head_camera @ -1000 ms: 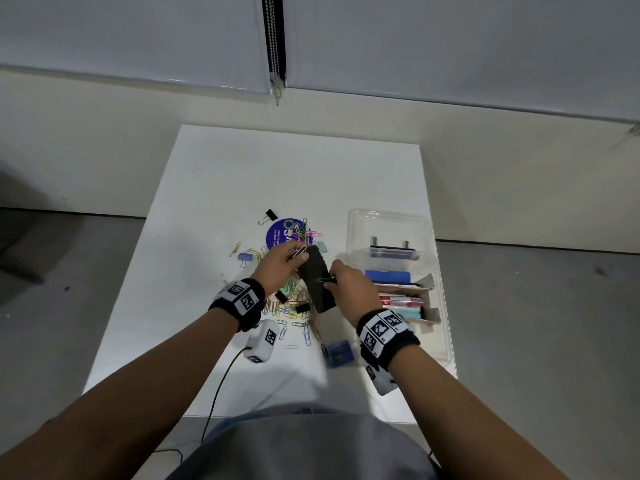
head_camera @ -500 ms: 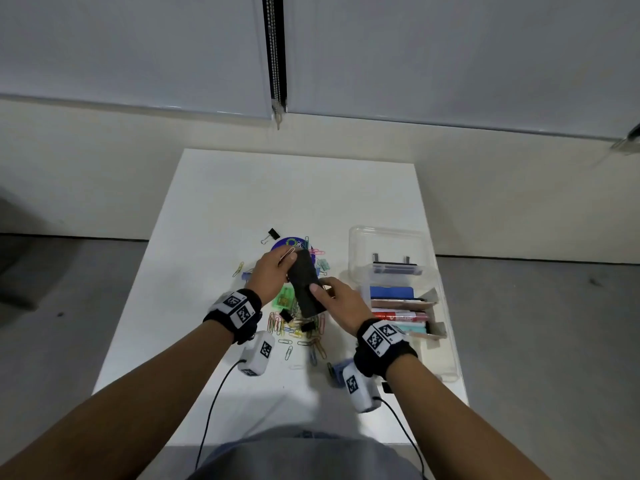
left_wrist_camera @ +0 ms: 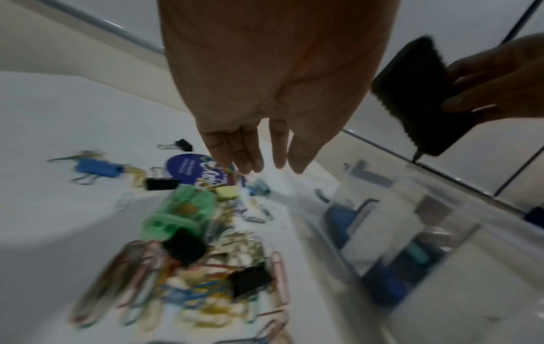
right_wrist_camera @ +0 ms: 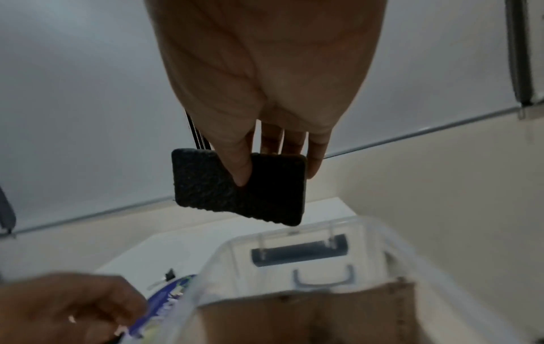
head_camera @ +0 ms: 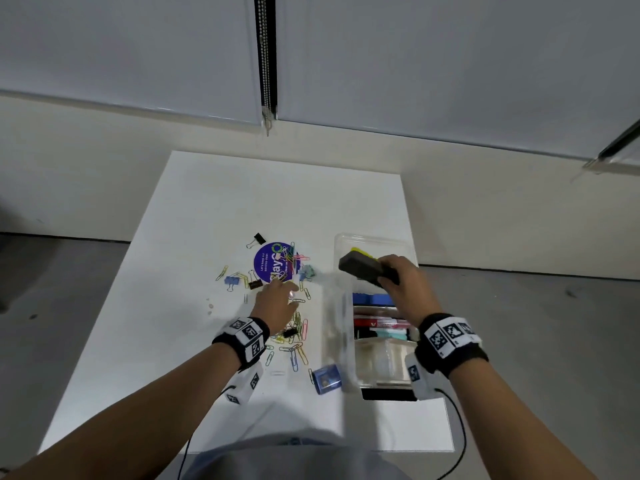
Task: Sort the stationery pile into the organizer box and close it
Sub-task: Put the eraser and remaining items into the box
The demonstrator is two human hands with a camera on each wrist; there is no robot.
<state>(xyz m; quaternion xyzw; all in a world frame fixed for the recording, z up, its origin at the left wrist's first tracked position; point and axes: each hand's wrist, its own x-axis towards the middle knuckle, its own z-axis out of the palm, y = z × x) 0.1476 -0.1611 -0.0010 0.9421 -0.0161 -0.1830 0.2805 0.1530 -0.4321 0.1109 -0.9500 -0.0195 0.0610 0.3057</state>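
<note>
Right hand is pinching a black eraser block by one end above the organizer box, at 3 o'clock on the bench; likely light, stiff. Left hand, fingers relaxed, is hovering over paper clips.

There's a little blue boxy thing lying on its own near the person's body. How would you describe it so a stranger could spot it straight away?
Start at the clear organizer box on the right side of the white table. Follow its left wall toward the person; just outside the near corner lies the small blue case. Unlike the loose coloured paper clips beside it, it is a solid, squarish block with a pale inset on top.
</note>
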